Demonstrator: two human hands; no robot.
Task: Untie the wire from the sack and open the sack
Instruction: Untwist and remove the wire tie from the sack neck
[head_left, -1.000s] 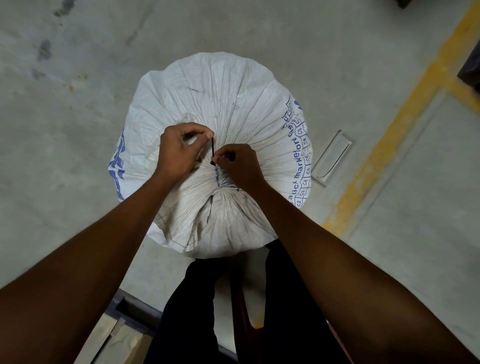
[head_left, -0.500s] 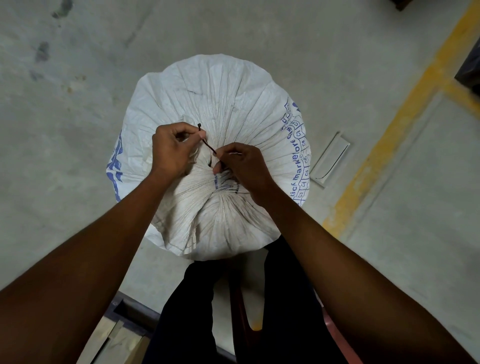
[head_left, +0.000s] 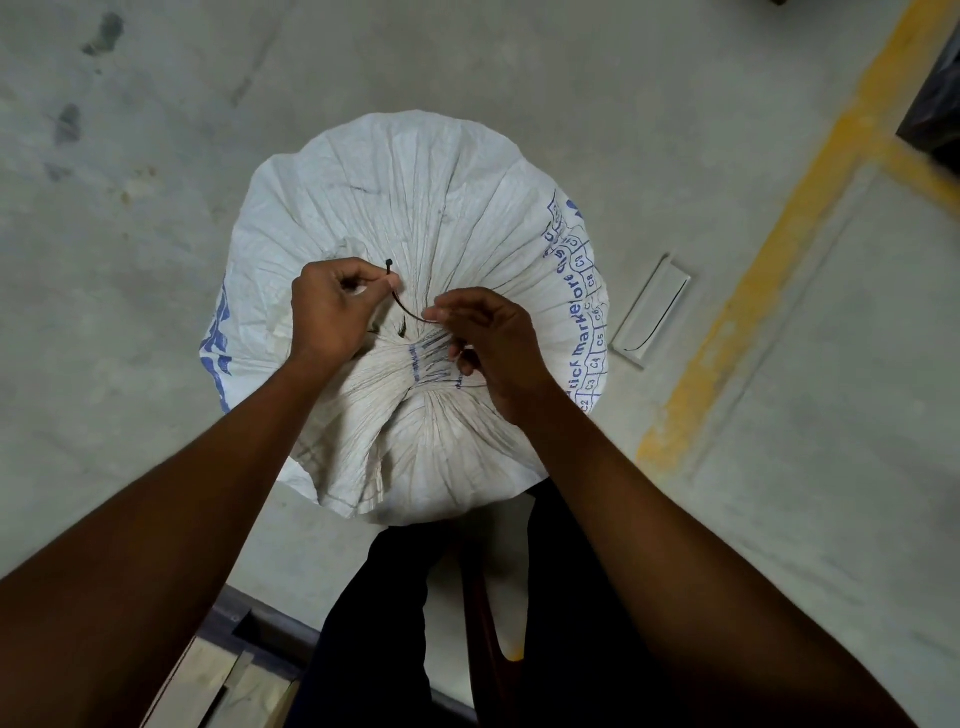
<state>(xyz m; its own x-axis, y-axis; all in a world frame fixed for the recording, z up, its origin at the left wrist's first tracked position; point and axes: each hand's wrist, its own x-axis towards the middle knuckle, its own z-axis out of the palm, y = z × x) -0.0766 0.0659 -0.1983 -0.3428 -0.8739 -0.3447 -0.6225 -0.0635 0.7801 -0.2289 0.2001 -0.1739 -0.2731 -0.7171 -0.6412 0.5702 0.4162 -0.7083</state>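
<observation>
A full white woven sack (head_left: 415, 208) with blue print stands on the concrete floor, its mouth gathered into a tight bunch at the middle. A thin black wire (head_left: 404, 307) curves between my two hands above the gathered neck. My left hand (head_left: 332, 312) pinches the wire near its knobbed end. My right hand (head_left: 488, 343) holds the wire's other end at its fingertips, resting over the bunched neck. How much of the wire still goes round the neck is hidden by my fingers.
A flat white rectangular piece (head_left: 649, 312) lies on the floor right of the sack. A yellow painted line (head_left: 779, 234) runs along the right. My dark-trousered legs (head_left: 415, 623) stand just behind the sack, and a wooden pallet corner (head_left: 223, 686) is at bottom left.
The wire has come up from the neck and now spans both hands in a curve. My left hand drew its end up and left; my right hand shifted slightly right.
</observation>
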